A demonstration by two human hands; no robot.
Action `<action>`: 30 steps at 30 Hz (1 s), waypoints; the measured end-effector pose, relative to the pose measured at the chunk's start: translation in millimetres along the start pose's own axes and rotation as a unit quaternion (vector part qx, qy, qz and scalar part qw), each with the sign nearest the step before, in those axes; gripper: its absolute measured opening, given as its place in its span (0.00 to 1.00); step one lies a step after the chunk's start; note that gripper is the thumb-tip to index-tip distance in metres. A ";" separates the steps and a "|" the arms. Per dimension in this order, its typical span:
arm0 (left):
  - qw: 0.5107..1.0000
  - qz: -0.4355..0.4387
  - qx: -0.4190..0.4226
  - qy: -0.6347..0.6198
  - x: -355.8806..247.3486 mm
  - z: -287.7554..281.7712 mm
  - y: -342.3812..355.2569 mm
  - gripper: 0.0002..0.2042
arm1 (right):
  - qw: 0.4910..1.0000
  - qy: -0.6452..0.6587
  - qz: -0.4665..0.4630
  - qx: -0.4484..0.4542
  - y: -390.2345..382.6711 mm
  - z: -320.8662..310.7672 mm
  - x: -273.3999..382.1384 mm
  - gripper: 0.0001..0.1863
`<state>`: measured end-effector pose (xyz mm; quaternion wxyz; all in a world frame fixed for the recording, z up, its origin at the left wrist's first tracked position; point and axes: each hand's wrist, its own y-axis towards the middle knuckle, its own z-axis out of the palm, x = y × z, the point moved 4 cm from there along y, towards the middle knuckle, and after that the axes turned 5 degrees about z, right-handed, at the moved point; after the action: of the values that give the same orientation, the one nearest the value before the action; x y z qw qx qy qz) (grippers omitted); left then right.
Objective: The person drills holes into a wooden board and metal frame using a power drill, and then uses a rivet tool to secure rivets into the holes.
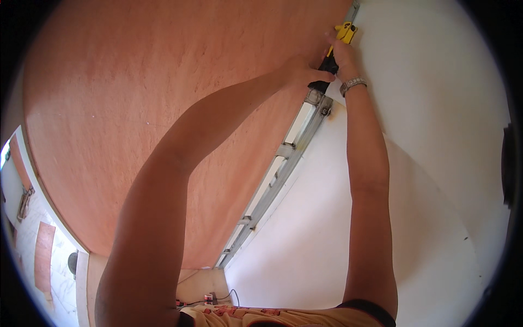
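One yellow-and-black tool point(329, 64) sits high along the metal frame point(286, 150), between the reddish board point(103, 109) and the white wall point(436, 109). It looks stiff, fairly light and sturdy, probably best held round the black body. The right hand point(342, 53) curls its fingers about it near the yellow end; the left hand point(301, 72) lays a thumb across the black part, other fingers hidden, grip unclear to me. Wall and board crowd both sides.

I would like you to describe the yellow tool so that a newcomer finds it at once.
From the large reddish-brown panel, follow the grey metal frame on its right up to the picture's top. There, at the right hand, above the wristwatch, is the yellow tool. Its bright yellow separates it from the grey frame and pale wall.
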<state>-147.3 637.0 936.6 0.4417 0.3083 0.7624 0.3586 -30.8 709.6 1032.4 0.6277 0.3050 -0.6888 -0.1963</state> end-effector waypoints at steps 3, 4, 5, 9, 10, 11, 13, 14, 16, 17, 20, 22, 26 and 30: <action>0.999 0.021 -0.040 0.013 26.4 -7.9 9.0 0.31 | 1.000 0.014 0.016 -0.008 -3.0 13.1 0.5 0.15; 0.998 0.030 -0.055 0.004 27.7 -6.6 8.4 0.31 | 1.000 0.014 0.011 -0.021 -2.0 12.6 -1.6 0.16; 0.997 0.038 -0.069 -0.005 27.7 -6.9 9.2 0.31 | 0.999 0.014 0.006 -0.033 -1.8 11.6 -2.9 0.17; 0.995 -0.063 -0.031 0.065 26.3 -9.0 11.5 0.31 | 0.998 0.064 0.007 -0.013 0.4 7.7 -4.9 0.18; 0.994 -0.050 -0.049 0.087 24.4 -14.8 10.0 0.29 | 0.998 0.070 -0.007 -0.005 -0.7 10.7 2.1 0.18; 0.992 -0.038 -0.065 0.103 18.8 -16.5 7.1 0.27 | 0.997 0.072 -0.018 -0.001 -4.8 10.9 7.3 0.18; 0.990 -0.034 -0.092 0.100 16.2 -21.1 -18.4 0.28 | 0.993 0.109 -0.026 -0.023 -21.3 15.6 5.9 0.18; 0.988 -0.034 -0.122 0.086 16.4 -20.4 -42.9 0.29 | 0.989 0.136 -0.029 -0.044 -29.8 15.7 4.6 0.18; 0.992 -0.050 -0.096 -0.065 27.6 11.5 -116.6 0.25 | 0.994 0.075 -0.037 -0.065 -36.6 -10.4 -11.5 0.18; 0.987 -0.095 -0.091 -0.092 48.6 21.9 -164.6 0.24 | 0.996 0.031 -0.048 -0.072 -41.7 -16.9 -13.7 0.18; 0.923 -0.323 -0.116 -0.173 127.6 71.9 -370.4 0.22 | 0.997 -0.039 -0.035 -0.054 -62.0 -36.8 -13.6 0.17; 0.754 -0.556 -0.178 -0.300 179.0 80.4 -543.2 0.14 | 0.999 -0.034 -0.029 -0.021 -62.9 -26.4 -5.0 0.16; 0.567 -0.691 -0.314 -0.319 190.7 86.1 -649.1 0.07 | 0.990 -0.143 -0.009 -0.007 -35.1 -27.5 6.1 0.15; 0.802 -0.463 -0.316 -0.207 194.8 -16.7 -533.5 0.08 | 0.996 -0.075 0.050 0.023 -23.9 -31.8 17.5 0.16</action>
<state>-325.8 490.9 417.3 0.7756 -0.1706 0.5492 0.2602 4.2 683.8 1034.2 0.5763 0.2689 -0.7525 -0.1710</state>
